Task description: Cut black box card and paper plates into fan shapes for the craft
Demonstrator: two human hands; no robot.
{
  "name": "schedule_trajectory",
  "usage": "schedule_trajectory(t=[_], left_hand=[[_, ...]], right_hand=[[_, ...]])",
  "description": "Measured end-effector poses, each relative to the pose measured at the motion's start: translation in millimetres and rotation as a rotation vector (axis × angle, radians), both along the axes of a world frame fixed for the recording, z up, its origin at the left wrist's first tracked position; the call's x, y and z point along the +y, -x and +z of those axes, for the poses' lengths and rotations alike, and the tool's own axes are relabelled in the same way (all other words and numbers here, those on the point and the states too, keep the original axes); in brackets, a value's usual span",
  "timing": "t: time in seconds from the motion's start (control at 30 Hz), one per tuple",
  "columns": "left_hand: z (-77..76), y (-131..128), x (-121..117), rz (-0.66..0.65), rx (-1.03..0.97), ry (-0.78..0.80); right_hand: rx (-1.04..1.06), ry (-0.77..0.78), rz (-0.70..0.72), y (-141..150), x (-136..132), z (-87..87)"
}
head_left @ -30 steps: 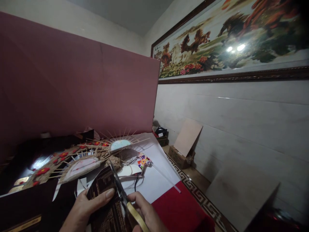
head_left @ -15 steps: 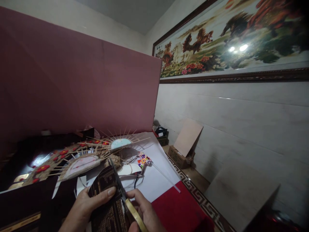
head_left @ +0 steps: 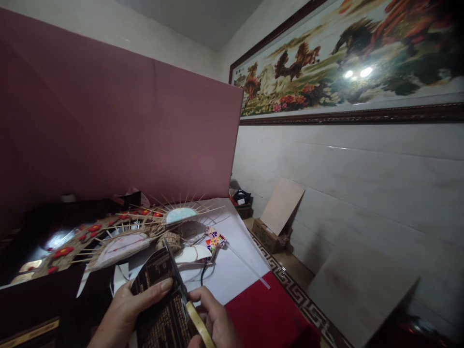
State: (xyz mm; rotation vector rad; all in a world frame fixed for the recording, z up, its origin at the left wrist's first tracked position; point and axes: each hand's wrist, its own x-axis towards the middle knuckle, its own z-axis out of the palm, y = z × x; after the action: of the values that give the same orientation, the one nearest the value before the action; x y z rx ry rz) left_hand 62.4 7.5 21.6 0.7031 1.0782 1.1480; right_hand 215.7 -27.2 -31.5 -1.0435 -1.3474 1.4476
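At the bottom of the head view, my left hand (head_left: 126, 309) grips a dark printed sheet of card (head_left: 161, 314), thumb flat across its face. My right hand (head_left: 215, 314) is closed round the yellow handle of a pair of scissors (head_left: 196, 316). Their dark blades lie along the card's right side, tips pointing up and away from me. A ball of twine (head_left: 170, 240) sits just beyond the tips. Close behind are two half-round pieces with thin sticks fanning out, one pinkish white (head_left: 125, 249) and one pale blue (head_left: 180, 215).
A flower-patterned glue gun (head_left: 216, 240) with a clear glue stick lies on white paper (head_left: 237, 244). Red cloth (head_left: 268, 309) covers the table's near right corner. A pink panel (head_left: 145, 116) stands behind. On the floor right, a board leans on a cardboard box (head_left: 266, 234).
The scissors and my right hand have shifted slightly left and down. The card and my left hand stay almost in place.
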Motion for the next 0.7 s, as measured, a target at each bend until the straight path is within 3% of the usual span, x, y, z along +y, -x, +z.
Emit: schedule_trajectory(t=[0.4, 0.7], left_hand=[[-3.3, 6, 5, -0.084, 0.012, 0.025], [1.0, 1, 1, -0.013, 0.027, 0.015]], right_hand=[[0.031, 0.073, -0.071, 6, 3, -14.0], [0.091, 0.165, -0.022, 8, 5, -13.3]])
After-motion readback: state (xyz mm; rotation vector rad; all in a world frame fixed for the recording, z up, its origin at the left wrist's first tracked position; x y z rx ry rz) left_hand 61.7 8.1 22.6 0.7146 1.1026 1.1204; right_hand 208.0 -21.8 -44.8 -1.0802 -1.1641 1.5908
